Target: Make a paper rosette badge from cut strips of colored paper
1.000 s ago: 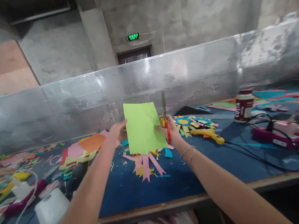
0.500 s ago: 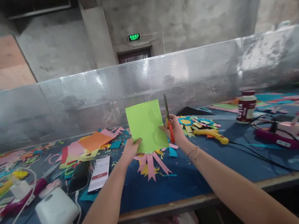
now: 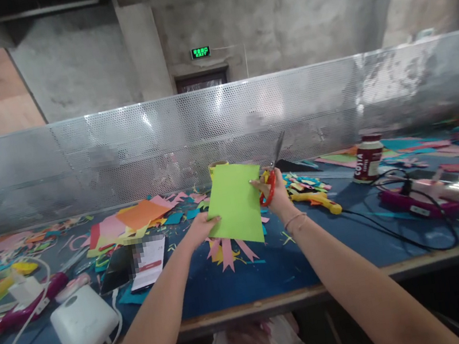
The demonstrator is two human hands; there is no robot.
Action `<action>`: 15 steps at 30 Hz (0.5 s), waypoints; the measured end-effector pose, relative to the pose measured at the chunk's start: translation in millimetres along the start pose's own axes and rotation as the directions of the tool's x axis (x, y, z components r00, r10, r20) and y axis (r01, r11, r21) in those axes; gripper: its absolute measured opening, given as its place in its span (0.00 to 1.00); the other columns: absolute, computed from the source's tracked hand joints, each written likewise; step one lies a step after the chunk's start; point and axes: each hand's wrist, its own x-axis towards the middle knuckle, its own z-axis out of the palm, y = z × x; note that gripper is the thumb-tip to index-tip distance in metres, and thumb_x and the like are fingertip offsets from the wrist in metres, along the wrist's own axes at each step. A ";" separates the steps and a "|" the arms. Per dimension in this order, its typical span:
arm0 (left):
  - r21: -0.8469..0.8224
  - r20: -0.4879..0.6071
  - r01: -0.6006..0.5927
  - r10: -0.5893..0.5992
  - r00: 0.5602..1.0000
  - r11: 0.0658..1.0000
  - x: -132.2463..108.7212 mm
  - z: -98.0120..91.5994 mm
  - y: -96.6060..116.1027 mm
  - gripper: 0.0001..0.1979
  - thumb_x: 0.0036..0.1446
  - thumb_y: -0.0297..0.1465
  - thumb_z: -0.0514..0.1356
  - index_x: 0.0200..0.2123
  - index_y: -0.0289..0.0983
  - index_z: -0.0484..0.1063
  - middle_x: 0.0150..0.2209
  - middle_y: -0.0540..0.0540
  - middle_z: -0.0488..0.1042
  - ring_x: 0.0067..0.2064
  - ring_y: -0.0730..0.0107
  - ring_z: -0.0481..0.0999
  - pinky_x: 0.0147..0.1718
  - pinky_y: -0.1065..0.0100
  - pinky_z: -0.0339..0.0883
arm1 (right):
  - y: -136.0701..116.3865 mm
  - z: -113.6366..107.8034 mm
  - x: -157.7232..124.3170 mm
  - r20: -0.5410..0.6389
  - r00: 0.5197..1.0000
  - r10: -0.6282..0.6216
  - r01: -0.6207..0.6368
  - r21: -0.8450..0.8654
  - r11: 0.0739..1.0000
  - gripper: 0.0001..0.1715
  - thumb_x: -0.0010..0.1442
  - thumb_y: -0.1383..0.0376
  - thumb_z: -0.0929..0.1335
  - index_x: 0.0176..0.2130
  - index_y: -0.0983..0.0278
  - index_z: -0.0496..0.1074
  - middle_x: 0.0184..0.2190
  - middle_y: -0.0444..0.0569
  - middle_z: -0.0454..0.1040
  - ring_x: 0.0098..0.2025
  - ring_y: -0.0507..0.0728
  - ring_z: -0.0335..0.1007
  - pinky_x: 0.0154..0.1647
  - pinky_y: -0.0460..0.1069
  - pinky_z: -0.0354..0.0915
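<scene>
A sheet of light green paper [image 3: 237, 203] is held up above the blue table, tilted clockwise. My left hand [image 3: 201, 229] pinches its lower left edge, thumb on the near face. My right hand [image 3: 277, 194] is closed round the red handles of a pair of scissors [image 3: 272, 184], blades pointing up and to the right. Fingers of that same hand also touch the sheet's right edge. Below the sheet, pink paper strips [image 3: 226, 257] with pointed ends fan out over yellow scraps, their upper part hidden behind the green paper.
A yellow glue gun [image 3: 319, 202] with a black cord lies to the right, near a brown bottle [image 3: 367, 159]. Left are coloured sheets [image 3: 144, 213], a phone [image 3: 150, 263] and a white charger [image 3: 83, 326] at the table's front edge [image 3: 251, 310]. A perforated metal screen [image 3: 134, 152] stands behind.
The green sheet has turned clockwise and shifted slightly right. The scissors have tipped from upright to leaning right. A yellow roll now shows behind the sheet's top; the whole view has shifted slightly.
</scene>
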 end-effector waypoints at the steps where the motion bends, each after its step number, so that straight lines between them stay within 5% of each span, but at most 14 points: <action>1: -0.018 0.001 0.007 -0.007 1.000 1.000 -0.1 -0.2 -0.1 0.08 0.48 0.34 0.59 0.27 0.34 0.69 0.19 0.49 0.70 0.17 0.73 0.68 0.15 0.72 0.62 | 2.7 -0.8 2.0 -0.022 1.000 0.004 -0.004 0.010 1.000 0.30 0.36 0.60 0.73 0.38 0.57 0.58 0.24 0.36 0.59 0.23 0.47 0.59 0.25 0.45 0.61; 7: -0.126 0.012 0.029 -0.028 1.000 0.992 2.0 -0.3 -3.2 0.10 0.47 0.33 0.60 0.31 0.33 0.71 0.26 0.46 0.74 0.22 0.72 0.70 0.19 0.71 0.64 | 16.3 -8.1 12.0 -0.074 0.996 -0.042 0.043 -0.001 0.999 0.32 0.32 0.60 0.74 0.36 0.59 0.59 0.22 0.35 0.59 0.22 0.47 0.59 0.24 0.45 0.60; 15: -0.177 -0.062 0.084 -0.096 0.993 0.981 -0.5 -1.3 -0.2 0.07 0.50 0.32 0.58 0.29 0.33 0.68 0.17 0.50 0.68 0.15 0.75 0.64 0.14 0.73 0.57 | 20.4 -14.4 16.4 -0.105 0.994 -0.021 0.019 -0.021 1.000 0.35 0.31 0.57 0.75 0.36 0.58 0.57 0.23 0.35 0.58 0.21 0.49 0.64 0.27 0.51 0.67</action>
